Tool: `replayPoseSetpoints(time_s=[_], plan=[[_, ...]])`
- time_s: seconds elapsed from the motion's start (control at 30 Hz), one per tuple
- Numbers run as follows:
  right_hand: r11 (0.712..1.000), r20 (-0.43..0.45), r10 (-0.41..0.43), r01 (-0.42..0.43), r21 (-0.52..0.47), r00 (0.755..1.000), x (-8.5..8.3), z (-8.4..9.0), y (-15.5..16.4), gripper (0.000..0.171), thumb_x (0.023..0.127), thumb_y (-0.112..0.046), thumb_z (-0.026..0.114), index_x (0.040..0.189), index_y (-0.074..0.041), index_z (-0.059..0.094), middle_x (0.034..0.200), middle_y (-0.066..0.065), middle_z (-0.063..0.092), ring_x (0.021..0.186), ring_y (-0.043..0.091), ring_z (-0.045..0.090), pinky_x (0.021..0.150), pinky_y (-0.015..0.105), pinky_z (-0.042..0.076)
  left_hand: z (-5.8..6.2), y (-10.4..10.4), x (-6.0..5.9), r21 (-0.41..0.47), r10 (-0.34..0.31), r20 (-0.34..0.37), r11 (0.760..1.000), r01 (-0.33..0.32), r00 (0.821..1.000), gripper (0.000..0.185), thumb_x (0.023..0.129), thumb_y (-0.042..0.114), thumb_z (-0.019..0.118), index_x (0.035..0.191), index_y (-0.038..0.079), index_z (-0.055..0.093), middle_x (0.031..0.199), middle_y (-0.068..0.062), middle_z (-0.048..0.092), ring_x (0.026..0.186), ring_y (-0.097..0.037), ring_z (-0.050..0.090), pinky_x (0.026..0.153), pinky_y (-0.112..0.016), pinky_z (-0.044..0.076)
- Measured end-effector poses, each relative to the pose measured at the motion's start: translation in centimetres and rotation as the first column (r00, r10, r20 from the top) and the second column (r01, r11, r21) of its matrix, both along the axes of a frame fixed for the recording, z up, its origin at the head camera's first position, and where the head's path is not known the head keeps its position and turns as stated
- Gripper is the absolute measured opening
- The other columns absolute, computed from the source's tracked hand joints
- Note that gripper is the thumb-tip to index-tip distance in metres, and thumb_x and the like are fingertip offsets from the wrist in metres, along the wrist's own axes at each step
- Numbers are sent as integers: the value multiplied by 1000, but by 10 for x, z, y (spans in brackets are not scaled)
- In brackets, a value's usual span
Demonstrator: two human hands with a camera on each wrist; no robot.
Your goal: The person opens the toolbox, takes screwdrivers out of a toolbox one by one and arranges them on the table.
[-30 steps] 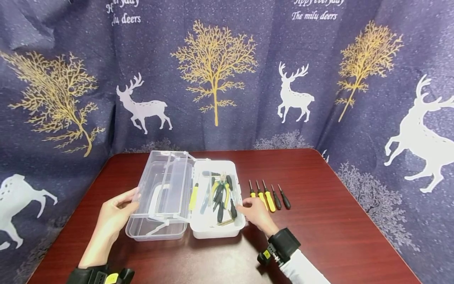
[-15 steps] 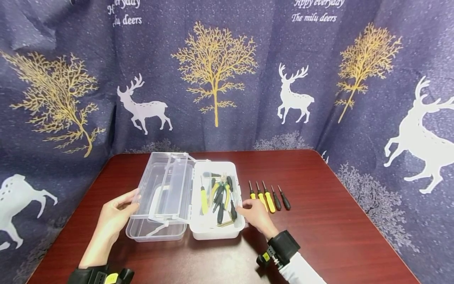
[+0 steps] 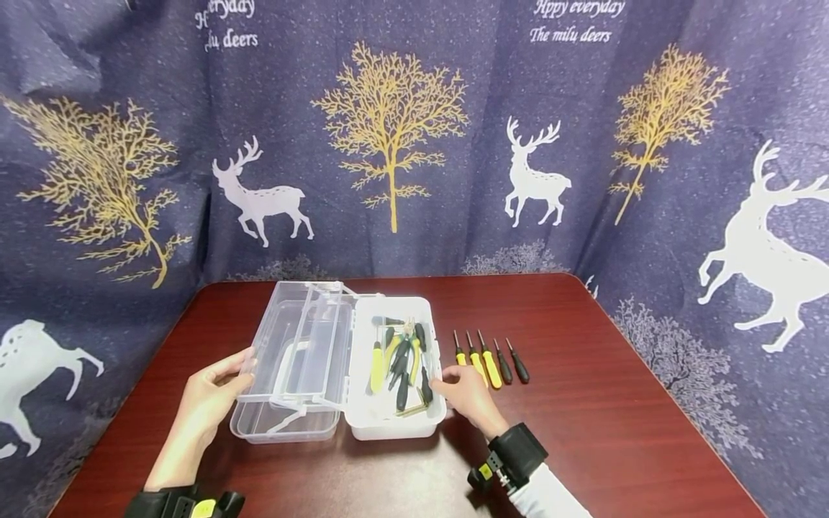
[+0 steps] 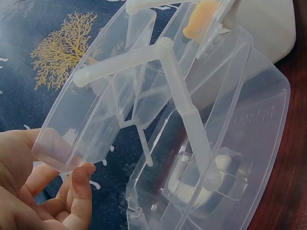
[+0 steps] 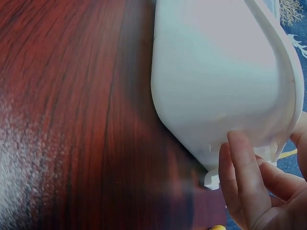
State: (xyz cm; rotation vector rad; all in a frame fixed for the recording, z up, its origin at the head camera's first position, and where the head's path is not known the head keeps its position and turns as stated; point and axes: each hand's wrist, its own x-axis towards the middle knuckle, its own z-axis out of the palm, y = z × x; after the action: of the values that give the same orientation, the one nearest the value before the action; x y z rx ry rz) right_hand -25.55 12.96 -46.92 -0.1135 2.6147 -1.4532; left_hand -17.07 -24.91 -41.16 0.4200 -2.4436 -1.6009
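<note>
2 hands (image 3: 207,399) (image 3: 468,394) flank the open toolbox (image 3: 395,424), fingers touching.

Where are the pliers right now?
In the head view, the pliers lie inside the white toolbox at table centre, beside a yellow screwdriver, just left of the right hand.
</note>
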Motion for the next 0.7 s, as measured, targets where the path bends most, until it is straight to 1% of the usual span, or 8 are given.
replayPoseSetpoints(time_s=[0.23, 0.4, 0.6, 0.7], plan=[[1000, -7, 5, -5, 15, 1000, 0, 0, -1, 21, 78, -29, 66, 85, -9, 68, 73, 3, 63, 50, 9, 55, 49, 25, 45, -4, -3, 0, -8, -1, 18, 1000, 1, 1000, 51, 85, 19, 62, 133, 8, 48, 80, 37, 54, 76, 15, 53, 66, -13, 46], [1000, -5, -2, 2, 16, 1000, 0, 0, -2, 20, 78, -29, 67, 84, -9, 68, 71, 2, 62, 50, 9, 54, 49, 24, 45, -6, -3, 1, -5, -3, 26, 1000, 3, 1000, 51, 85, 21, 62, 133, 8, 48, 81, 36, 54, 77, 15, 53, 66, -14, 45], [1000, 8, -10, 10, 14, 1000, 0, 1, -2, 22, 78, -30, 67, 85, -9, 67, 69, 1, 61, 50, 9, 54, 48, 24, 44, -9, -4, 0, 8, 0, 1, 1000, 0, 1000, 50, 85, 17, 62, 131, 6, 49, 80, 36, 55, 76, 15, 54, 66, -14, 46], [1000, 7, -12, 12, 23, 1000, 1, 1, -2, 23, 78, -31, 67, 85, -9, 67, 68, 1, 60, 49, 9, 53, 47, 24, 43, -9, -4, 0, 17, 2, 0, 1000, -2, 1000, 49, 84, 16, 62, 131, 7, 49, 79, 37, 55, 76, 15, 55, 66, -14, 46]])
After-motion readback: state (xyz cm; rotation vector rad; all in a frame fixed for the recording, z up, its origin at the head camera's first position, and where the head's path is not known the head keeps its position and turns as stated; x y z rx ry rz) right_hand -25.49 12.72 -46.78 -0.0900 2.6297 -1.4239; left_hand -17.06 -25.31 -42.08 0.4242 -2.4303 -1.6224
